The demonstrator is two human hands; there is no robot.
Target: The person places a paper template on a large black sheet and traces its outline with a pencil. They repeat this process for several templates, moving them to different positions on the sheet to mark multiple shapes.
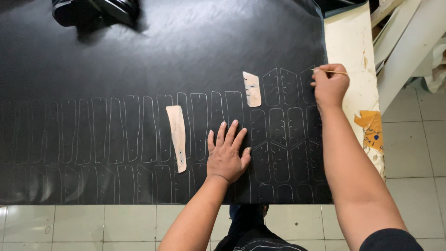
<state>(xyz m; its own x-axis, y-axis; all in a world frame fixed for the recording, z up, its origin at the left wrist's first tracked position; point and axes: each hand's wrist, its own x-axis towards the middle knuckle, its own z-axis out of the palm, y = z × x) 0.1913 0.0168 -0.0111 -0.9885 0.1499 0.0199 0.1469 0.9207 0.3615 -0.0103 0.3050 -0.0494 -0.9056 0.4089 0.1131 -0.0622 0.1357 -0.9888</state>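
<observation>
Near the right edge of the smooth black sheet point(162, 51), the right hand point(329, 86) pinches a thin pale marking stick point(335, 72); the left hand point(226, 155) lies flat, fingers spread (holding nothing), between two tan card templates point(177, 137).

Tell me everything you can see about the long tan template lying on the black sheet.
The long tan template is a narrow, slightly curved strip, looks like stiff card or thin wood, with a few small dark marks near its lower end. It lies flat on the black sheet, over the rows of white traced outlines, just left of the left hand. No hand touches it.
</observation>
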